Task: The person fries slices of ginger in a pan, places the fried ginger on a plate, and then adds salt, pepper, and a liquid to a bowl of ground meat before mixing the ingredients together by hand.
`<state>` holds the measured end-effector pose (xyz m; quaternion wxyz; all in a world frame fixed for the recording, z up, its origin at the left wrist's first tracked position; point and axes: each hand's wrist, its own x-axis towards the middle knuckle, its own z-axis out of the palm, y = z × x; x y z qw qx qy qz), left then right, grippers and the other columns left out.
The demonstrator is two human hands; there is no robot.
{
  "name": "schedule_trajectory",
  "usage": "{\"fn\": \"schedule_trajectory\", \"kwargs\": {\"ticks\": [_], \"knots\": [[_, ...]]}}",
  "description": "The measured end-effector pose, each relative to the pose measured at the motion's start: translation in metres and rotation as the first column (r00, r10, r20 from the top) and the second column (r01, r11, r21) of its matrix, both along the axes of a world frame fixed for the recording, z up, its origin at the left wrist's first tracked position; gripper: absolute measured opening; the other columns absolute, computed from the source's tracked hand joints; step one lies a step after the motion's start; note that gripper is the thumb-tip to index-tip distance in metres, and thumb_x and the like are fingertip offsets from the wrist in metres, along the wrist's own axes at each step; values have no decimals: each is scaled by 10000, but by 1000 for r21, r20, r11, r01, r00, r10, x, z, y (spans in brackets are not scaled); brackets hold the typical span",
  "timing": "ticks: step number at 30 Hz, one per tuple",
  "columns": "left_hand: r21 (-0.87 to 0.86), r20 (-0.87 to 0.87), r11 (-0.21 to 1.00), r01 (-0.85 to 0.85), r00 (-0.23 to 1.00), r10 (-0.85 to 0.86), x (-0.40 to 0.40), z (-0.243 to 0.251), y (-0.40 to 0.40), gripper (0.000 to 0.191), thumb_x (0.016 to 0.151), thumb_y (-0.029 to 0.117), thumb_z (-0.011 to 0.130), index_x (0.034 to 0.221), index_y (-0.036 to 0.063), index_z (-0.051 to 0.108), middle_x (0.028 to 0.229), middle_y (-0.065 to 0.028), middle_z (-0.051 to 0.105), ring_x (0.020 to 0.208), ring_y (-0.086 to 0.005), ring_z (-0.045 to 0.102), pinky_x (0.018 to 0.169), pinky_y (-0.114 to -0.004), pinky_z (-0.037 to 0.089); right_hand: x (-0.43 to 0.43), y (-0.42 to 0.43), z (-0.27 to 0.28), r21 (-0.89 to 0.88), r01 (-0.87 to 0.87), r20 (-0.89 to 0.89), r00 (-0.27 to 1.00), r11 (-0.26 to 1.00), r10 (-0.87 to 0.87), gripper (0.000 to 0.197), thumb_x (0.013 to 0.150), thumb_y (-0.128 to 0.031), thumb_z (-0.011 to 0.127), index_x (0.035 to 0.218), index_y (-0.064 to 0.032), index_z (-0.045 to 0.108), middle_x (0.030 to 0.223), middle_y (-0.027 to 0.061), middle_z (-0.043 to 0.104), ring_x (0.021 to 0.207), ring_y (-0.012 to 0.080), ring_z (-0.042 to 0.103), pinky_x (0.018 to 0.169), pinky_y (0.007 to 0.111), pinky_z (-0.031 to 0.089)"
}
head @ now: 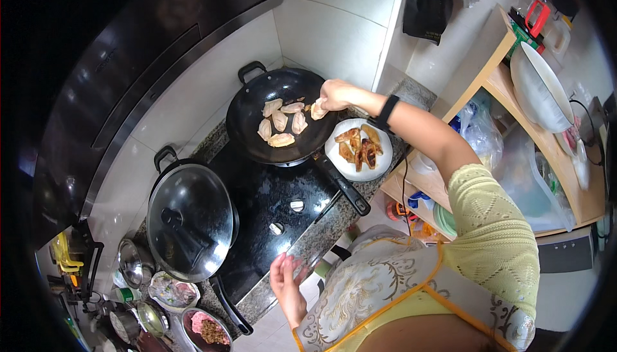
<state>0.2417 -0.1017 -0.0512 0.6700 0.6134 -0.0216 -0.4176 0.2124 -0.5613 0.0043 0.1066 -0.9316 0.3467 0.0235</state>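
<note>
My right hand [334, 95] grips a pale raw chicken wing [318, 109] at the right side of a black wok [250, 144]. Several more pale chicken wings [279, 121] lie apart on the wok's bottom, beside a few small brown bits. Just below my right wrist, a white plate [332, 152] bears several browned chicken wings [368, 153]. My left hand [288, 284] hovers near the front edge of the counter, fingers apart and holding nothing. The wok's long black handle [343, 185] points toward me.
A second pan under a glass lid [202, 207] stands left on the black gas hob [260, 197], its handle [230, 306] past the counter edge. Farther left are a steel bowl [136, 263], a dish with fish [173, 291] and a bowl of minced meat [190, 335]. Wooden shelves [482, 79] stand right.
</note>
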Motion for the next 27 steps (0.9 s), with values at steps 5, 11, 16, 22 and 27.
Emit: {"fn": "schedule_trajectory", "kwargs": {"ticks": [5, 11, 16, 22, 27], "knots": [[80, -31, 956, -284, 957, 287, -12, -17, 31, 280, 920, 220, 589, 1160, 83, 539, 1060, -45, 573, 915, -145, 571, 736, -307, 509, 48, -20, -29, 49, 31, -341, 940, 998, -12, 673, 504, -462, 863, 907, 46, 682, 964, 202, 667, 929, 307, 653, 767, 363, 527], [89, -19, 929, -359, 932, 362, -24, -18, 35, 300, 935, 259, 564, 1185, 100, 519, 1089, -58, 560, 928, -151, 558, 765, -320, 479, 83, -40, -65, 52, 128, -375, 922, 990, -100, 632, 446, -315, 912, 972, -37, 697, 1020, 149, 672, 982, 291, 641, 791, 371, 533], [92, -4, 916, -391, 919, 393, -28, -16, 32, 303, 931, 263, 569, 1182, 98, 523, 1084, -54, 563, 932, -150, 559, 759, -316, 479, 101, -44, -81, 149, 205, -308, 939, 967, -152, 124, 632, -39, 717, 755, -32, 713, 816, 125, 692, 671, 213, 685, 583, 328, 562], [86, 7, 921, -381, 924, 382, -25, -18, 30, 298, 930, 266, 571, 1175, 102, 525, 1066, -46, 571, 924, -141, 566, 753, -306, 482, 107, -60, -111, 276, 219, -367, 924, 936, -108, 155, 667, -94, 724, 803, -22, 708, 811, 130, 691, 663, 217, 685, 585, 323, 564], [91, 27, 928, -362, 932, 361, -22, -16, 26, 293, 934, 266, 566, 1170, 99, 525, 1066, -46, 573, 930, -141, 565, 754, -305, 483, 72, -18, -55, -55, 74, -30, 997, 996, -76, 301, 634, -131, 775, 887, 9, 692, 926, 171, 679, 899, 308, 661, 763, 368, 533]]}}
